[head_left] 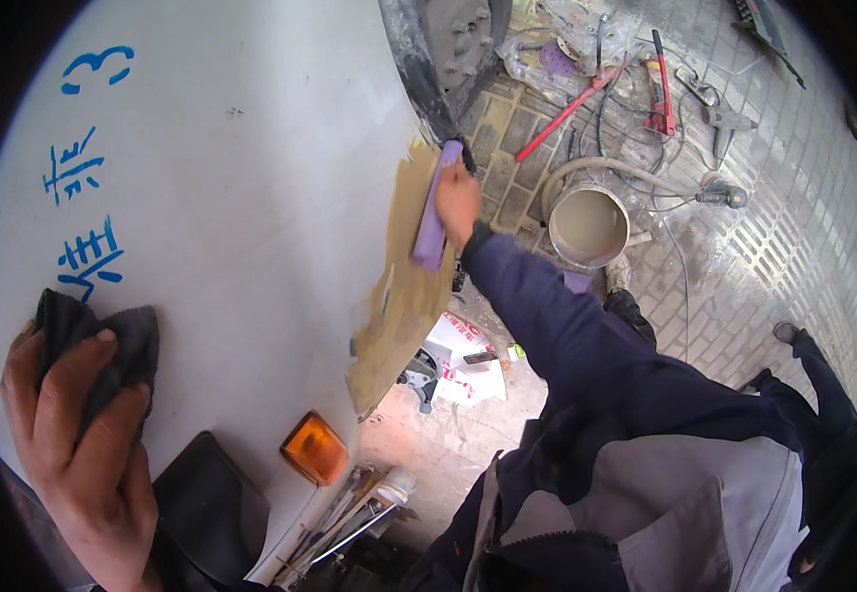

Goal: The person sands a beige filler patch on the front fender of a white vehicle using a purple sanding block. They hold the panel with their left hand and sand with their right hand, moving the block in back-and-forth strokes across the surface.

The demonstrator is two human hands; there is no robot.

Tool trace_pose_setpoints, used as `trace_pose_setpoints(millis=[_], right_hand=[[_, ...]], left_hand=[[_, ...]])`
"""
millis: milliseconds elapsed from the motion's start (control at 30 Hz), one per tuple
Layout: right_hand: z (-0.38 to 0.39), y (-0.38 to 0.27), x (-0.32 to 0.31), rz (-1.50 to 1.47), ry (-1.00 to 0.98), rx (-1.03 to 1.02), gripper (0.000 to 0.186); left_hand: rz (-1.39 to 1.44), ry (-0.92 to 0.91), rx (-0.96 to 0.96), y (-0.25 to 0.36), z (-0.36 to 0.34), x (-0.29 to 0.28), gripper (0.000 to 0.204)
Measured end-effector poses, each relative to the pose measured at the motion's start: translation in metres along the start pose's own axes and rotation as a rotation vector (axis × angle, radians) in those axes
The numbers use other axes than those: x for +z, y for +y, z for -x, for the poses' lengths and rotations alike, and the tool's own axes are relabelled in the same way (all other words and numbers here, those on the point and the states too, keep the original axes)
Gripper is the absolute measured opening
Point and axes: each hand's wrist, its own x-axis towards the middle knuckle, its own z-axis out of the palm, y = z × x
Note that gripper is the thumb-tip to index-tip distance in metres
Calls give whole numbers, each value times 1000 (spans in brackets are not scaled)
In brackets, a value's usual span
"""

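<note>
A dark grey cloth point(131, 340) is bunched in my left hand point(73, 434), whose fingers curl over it against the white vehicle panel point(251, 227). My right hand point(458, 205) is closed round a long purple sanding block point(430, 237). The block lies along the tan filler patch point(389, 306) at the panel's edge, just below the wheel point(453, 69). Its underside is hidden. Blue handwritten marks point(88, 168) run down the left of the panel.
A bucket of greyish liquid point(588, 227) stands on the paving right of my arm, among hoses and red-handled tools point(571, 113). An orange lamp point(314, 448) and black mirror-like part point(214, 493) sit low on the vehicle. Another person's dark-clothed legs point(823, 385) show at right.
</note>
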Motion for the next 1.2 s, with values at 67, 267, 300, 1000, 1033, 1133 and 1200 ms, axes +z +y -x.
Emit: trace_pose_setpoints(millis=[67,267,300,1000,1033,1133,1200], right_hand=[[1,0,0,-215,-67,138,51],[4,-4,-1,28,-172,95,45],[4,-5,-1,74,-146,114,45],[-5,-1,1,-144,-110,140,41],[-4,-1,1,-273,-55,150,40],[-2,-2,0,-303,-93,192,45],[-1,-3,-2,-198,-252,250,50]], left_hand=[[-1,-14,-15,1,0,-2,30],[7,-8,-7,0,-2,-1,31],[4,-11,-3,-1,-2,-1,31],[10,30,9,1,1,2,32],[19,30,-4,2,2,2,33],[44,28,-32,3,2,2,34],[20,16,-20,2,1,2,34]])
